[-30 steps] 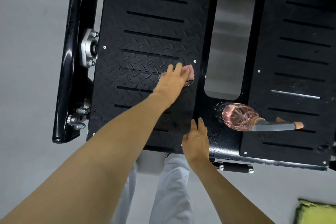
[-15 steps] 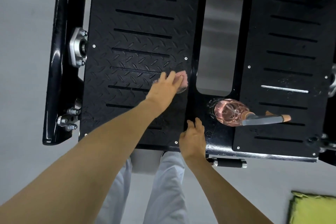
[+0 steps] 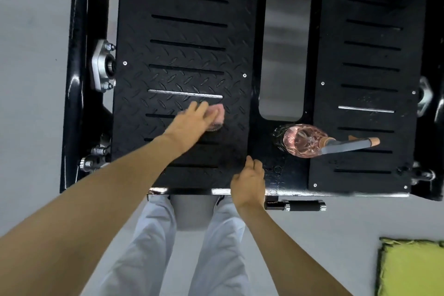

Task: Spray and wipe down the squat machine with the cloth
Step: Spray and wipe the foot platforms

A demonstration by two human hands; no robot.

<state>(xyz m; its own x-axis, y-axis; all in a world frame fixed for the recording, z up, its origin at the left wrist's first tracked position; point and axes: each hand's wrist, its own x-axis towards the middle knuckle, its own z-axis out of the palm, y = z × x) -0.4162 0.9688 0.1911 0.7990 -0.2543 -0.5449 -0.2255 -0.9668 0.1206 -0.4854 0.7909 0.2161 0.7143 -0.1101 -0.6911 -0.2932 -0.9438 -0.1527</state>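
Squat machine [image 3: 77,79]: black steel, rigid, fills upper frame. L footplate [image 3: 187,31] has checker tread w/ cross slots. R footplate [image 3: 370,55], upper right, is the same.

Cloth [image 3: 218,115]: pink, small, bunched, at mid frame on L footplate, just below a bright slot. Judged soft, light, limp. Likely to snag on tread ridges and slot edges if dragged loose, so best worked gathered under a flat hand, not by a corner.

Left hand [image 3: 189,122]: fingers [image 3: 200,107] extended, lying over the cloth and pressing it to the plate. Blurred, so thumb position cannot be told.

Right hand [image 3: 248,182]: fingers [image 3: 251,164] loosely bent, resting at near edge of L footplate, lower centre. Holds nothing.

Spray bottle [image 3: 302,140]: clear w/ pink liquid, appears to lie on its side on the bridge between plates, nozzle toward frame right. Judged light, smooth, prone to roll. Take at neck/trigger.

Edges/room: L plate's right edge borders an open gap at centre. Screw heads, plus bearing housing [image 3: 102,68] and bolts at frame left, are catch points. Upper part of L plate is unobstructed for strokes. Green pad [image 3: 410,269] lies on floor [image 3: 28,31], lower right, well apart.
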